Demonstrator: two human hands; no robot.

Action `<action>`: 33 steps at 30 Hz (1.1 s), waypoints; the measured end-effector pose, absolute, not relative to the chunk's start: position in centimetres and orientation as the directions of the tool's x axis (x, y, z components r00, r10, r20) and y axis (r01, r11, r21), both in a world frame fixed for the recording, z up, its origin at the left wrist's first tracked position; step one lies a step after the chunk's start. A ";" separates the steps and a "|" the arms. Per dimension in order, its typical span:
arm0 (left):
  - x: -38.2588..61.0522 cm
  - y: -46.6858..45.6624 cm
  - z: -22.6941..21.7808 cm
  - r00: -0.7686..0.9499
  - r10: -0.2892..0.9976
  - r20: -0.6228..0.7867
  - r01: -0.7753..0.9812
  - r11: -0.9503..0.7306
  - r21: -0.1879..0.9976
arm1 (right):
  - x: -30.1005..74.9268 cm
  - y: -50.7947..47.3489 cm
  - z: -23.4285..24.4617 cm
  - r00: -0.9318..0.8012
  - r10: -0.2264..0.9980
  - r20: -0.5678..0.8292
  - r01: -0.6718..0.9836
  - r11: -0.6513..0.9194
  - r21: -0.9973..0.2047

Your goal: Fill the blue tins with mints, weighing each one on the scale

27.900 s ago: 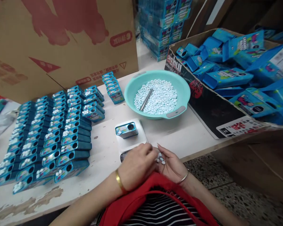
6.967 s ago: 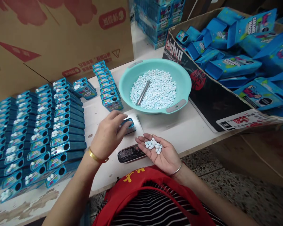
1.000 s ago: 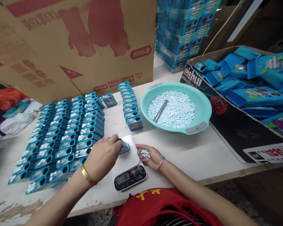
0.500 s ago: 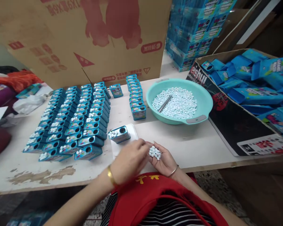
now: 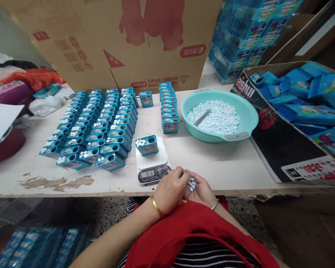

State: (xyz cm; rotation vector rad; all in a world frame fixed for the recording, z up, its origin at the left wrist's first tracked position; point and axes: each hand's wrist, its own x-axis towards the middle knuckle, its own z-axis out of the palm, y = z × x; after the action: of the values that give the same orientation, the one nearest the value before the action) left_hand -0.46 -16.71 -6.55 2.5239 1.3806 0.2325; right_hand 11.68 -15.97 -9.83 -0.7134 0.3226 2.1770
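My right hand (image 5: 203, 191) is cupped palm-up at the table's front edge and holds a small heap of pale blue candies (image 5: 192, 183). My left hand (image 5: 169, 189), with a gold bangle on its wrist, lies beside it, its fingertips pinched among those candies. Just ahead is a small white scale (image 5: 156, 160) with a lit display. A blue tin (image 5: 147, 145) stands alone on the scale, with candies showing at one of its two top openings. Neither hand touches the tin or the scale.
A teal bowl (image 5: 241, 134) of candies with a metal scoop (image 5: 202, 117) stands back right. Rows of filled tins (image 5: 95, 126) cover the left, with a short column of tins (image 5: 169, 108) beside the bowl. A large cardboard box (image 5: 114, 37) stands behind, and an open box of blue cartons (image 5: 296, 104) at right.
My left hand has let go of the tin on the scale and come back to my right palm. Both hands have drawn back to the table's front edge, and the view has pulled back.
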 end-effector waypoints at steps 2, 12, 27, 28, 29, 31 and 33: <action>-0.7 -16.6 -6.9 0.524 0.852 0.023 0.809 -0.505 0.302 | 11.2 -15.7 -9.5 -0.493 0.618 -0.613 -0.775 -0.632 -0.014; -6.7 -13.6 -4.4 0.323 0.821 0.470 0.688 -0.545 0.479 | 8.9 -13.1 -8.4 -0.532 0.598 -0.600 -0.735 -0.678 -0.024; -13.1 -8.7 -9.3 0.003 0.958 0.287 0.609 -0.229 0.759 | 3.4 -9.7 -7.1 -0.549 0.560 -0.621 -0.694 -0.719 -0.034; -13.0 -8.6 -9.0 0.062 0.938 0.341 0.651 -0.297 0.699 | 3.5 -9.6 -7.0 -0.541 0.566 -0.623 -0.710 -0.704 -0.024; -12.9 -8.6 -8.5 0.143 0.906 0.399 0.693 -0.380 0.613 | 3.5 -9.6 -6.9 -0.527 0.573 -0.627 -0.729 -0.685 -0.013; -12.6 -8.7 -7.5 0.344 0.799 0.493 0.731 -0.558 0.394 | 3.7 -9.7 -6.8 -0.502 0.585 -0.637 -0.765 -0.644 0.012; -12.2 -8.9 -6.6 0.517 0.671 0.532 0.706 -0.685 0.178 | 3.9 -9.9 -6.8 -0.497 0.593 -0.633 -0.786 -0.617 0.039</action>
State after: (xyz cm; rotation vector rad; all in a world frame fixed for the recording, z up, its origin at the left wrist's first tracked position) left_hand -12.22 -8.88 -6.62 2.7886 1.2671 0.9347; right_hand 3.87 -9.93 -6.80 -0.7429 0.4123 2.1435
